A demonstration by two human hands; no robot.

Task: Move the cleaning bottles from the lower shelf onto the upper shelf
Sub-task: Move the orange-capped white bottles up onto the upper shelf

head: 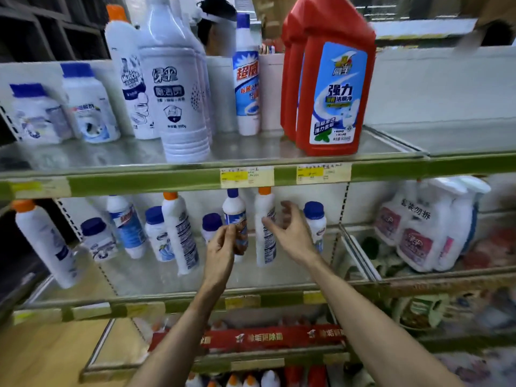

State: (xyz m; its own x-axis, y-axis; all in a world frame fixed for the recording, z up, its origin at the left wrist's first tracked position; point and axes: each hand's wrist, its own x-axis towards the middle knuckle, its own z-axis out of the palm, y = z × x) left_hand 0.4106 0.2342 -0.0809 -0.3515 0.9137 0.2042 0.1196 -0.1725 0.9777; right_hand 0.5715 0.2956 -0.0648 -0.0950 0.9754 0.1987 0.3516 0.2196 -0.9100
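Lower shelf (pixel 173 286), left hand (pixel 220 251) pinching blue-capped bottle (pixel 236 219); right hand (pixel 290 233) fingers spread beside orange-capped bottle (pixel 265 219)

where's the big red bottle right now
In the head view, the red bottle stands on the upper shelf, right of centre, just right of a slim blue-capped white bottle.

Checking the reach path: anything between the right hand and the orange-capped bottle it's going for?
Nothing visible. The right hand is open right at the orange-capped bottle, fingers by its side. The left hand is at the neighbouring blue-capped bottle, clear of that path.
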